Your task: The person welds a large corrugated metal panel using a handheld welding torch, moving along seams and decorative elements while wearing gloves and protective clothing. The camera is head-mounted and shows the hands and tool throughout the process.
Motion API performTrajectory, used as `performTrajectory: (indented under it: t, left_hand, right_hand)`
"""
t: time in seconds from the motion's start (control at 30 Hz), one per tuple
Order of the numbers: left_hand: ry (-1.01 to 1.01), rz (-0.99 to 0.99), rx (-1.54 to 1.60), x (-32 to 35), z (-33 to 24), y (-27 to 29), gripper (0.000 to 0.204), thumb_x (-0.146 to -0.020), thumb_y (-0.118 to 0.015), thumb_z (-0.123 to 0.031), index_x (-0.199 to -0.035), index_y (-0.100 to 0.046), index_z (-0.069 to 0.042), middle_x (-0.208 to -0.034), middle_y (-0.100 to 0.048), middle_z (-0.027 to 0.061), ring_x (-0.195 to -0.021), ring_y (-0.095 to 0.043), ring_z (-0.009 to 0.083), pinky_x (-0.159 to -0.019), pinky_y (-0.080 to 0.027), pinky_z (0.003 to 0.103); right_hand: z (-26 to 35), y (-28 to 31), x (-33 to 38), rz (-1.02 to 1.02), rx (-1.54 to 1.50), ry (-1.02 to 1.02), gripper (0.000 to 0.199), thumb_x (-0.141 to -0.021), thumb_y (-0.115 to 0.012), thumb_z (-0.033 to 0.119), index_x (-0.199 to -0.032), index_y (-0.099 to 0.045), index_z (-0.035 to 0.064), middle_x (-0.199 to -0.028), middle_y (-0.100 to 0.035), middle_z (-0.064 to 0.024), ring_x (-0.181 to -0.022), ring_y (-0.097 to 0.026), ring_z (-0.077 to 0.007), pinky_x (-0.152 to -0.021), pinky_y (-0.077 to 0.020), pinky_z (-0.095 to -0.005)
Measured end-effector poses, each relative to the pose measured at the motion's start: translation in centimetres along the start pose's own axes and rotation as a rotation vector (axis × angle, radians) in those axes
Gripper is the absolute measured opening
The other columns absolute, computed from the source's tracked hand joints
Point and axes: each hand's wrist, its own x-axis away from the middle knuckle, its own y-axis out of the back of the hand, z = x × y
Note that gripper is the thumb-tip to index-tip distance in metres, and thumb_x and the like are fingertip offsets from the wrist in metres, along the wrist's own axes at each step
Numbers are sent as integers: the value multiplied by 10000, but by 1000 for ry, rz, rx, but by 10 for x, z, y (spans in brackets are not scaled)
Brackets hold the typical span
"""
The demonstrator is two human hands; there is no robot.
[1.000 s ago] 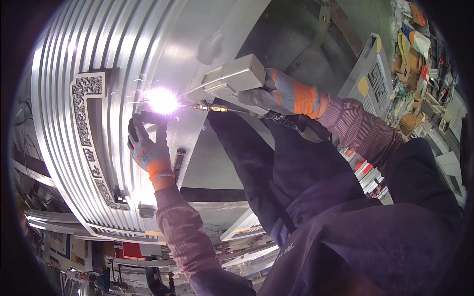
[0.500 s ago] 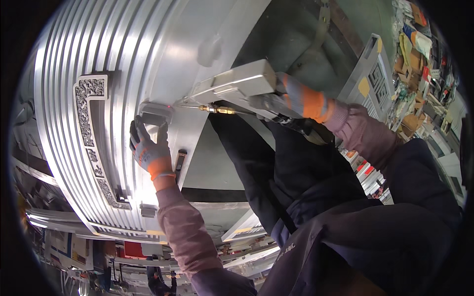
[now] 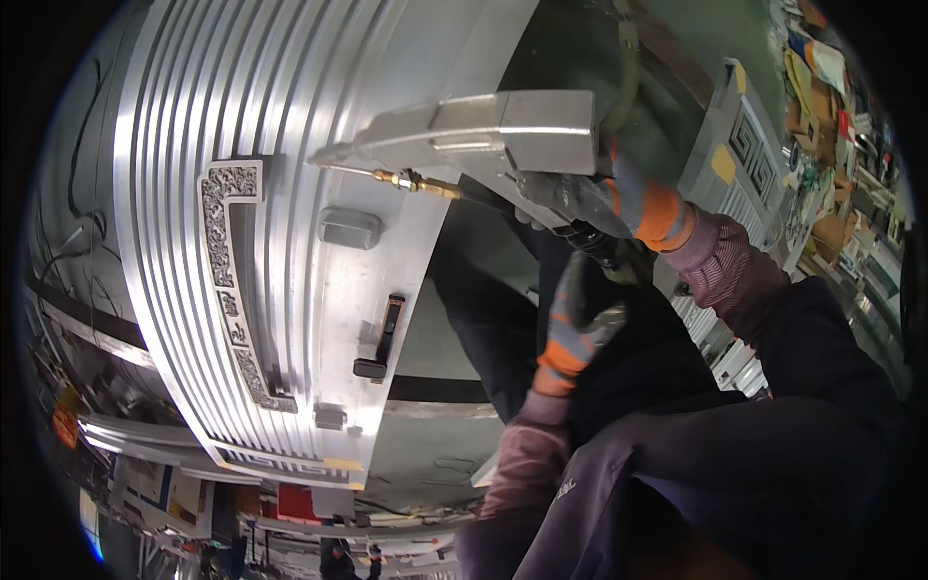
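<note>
My right hand (image 3: 580, 198), in a grey and orange glove, is closed round the grip of a silver handheld welding gun (image 3: 512, 130). A brass wire-feed tube (image 3: 418, 183) runs under the gun's tapered nose, which points left over the ribbed metal panel (image 3: 377, 116). On the panel's flat border, below the nose and apart from it, sits a small rounded metal block (image 3: 350, 228). My left hand (image 3: 578, 329), gloved alike, is in front of my legs beneath the gun. Its thumb and fingers stand apart, and I see nothing held in it.
A carved frame-like ornament (image 3: 220, 261) lies along the panel's ribs. A dark handle (image 3: 391, 331) and a smaller metal block (image 3: 330, 418) are on the border. Another patterned panel (image 3: 744, 145) stands at the right, beside cluttered shelves (image 3: 831, 193). A person (image 3: 340, 561) is far off.
My left hand has let go of the metal block and come right, to my lap. The gun has been lifted off the block and tilted upward. The whole view has shifted a little.
</note>
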Motion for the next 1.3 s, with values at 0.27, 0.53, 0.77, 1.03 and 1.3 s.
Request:
performTrajectory:
  t: [0.27, 0.53, 0.77, 1.03, 1.3]
  left_hand:
    - [13, -5, -138, 70, -16, 17, 375, -791, -748, -147, -1092, -565, -20, -1017, -653, 95, -896, -643, 214, -777, -510, 356]
    - [-77, 233, -81, 186, -10, 96, 261, -803, -721, -142, -1029, -633, -44, -910, -669, 95, -824, -651, 253, -734, -510, 348]
    - [-147, 309, -150, 194, 46, 154, 322, -793, -713, -105, -1091, -623, -24, -1010, -660, 89, -911, -646, 230, -776, -510, 336]
    - [34, 132, -190, 170, 123, 181, 376, -986, -488, -174, -1333, -443, -37, -1306, -510, 113, -1177, -528, 216, -931, -472, 325]
    - [97, -21, 92, 144, 138, 171, 444, -816, -718, -133, -1203, -536, -11, -1115, -636, 102, -1039, -618, 232, -851, -507, 343]
  right_hand:
    - [-141, -2, 2, -287, 1657, 795, 525, -899, -593, 82, -1380, -394, 9, -1242, -584, -128, -1056, -613, -203, -911, -499, -301]
    - [-252, 67, 2, -178, 1920, 692, 673, -827, -711, 116, -1400, -374, 8, -1407, -423, -144, -1282, -445, -204, -1041, -398, -337]
    - [-295, 132, -23, -332, 1069, 376, 678, -846, -676, 121, -1438, -355, 45, -1407, -451, -109, -1229, -477, -162, -980, -423, -300]
    - [-285, 140, -74, -413, 1919, 564, 532, -805, -693, 120, -1291, -503, 16, -1192, -617, -166, -1082, -602, -197, -936, -457, -307]
    - [-254, 188, -77, -551, 2167, 496, 633, -794, -740, 111, -1337, -443, -24, -1268, -576, -150, -1133, -580, -190, -972, -463, -325]
